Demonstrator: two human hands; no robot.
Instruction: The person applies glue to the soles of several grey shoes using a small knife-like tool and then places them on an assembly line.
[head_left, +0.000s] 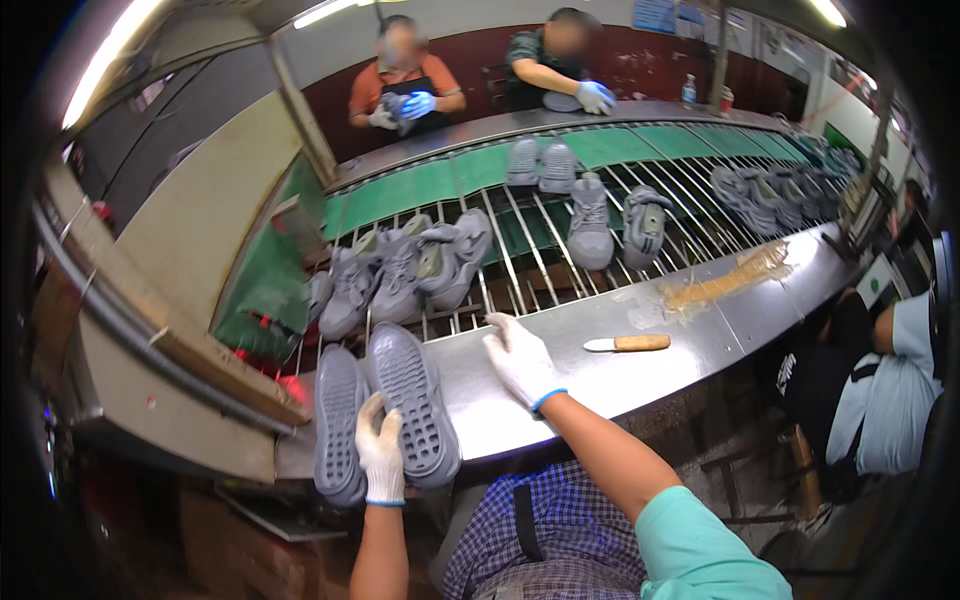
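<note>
Two grey shoe soles lie side by side at the left end of the metal bench, with their undersides of small square hollows facing me: the left sole [341, 425] and the right sole [412, 400]. My left hand [381, 452], in a white knit glove, is closed on their inner edges where they meet; part of its grip is hidden. My right hand [522, 365], gloved too, is empty with its fingers stretched out over the bench edge by the rollers. To its right lies a knife [640, 343] with a wooden handle and short pale blade.
Grey lace-up shoes [397, 285] stand on the metal rollers [520, 250], with another pair [591, 225] farther right and several at far right. Brown tape [730, 280] covers part of the bench. Two people work behind the green belt [600, 145]; another person [890, 380] sits at right.
</note>
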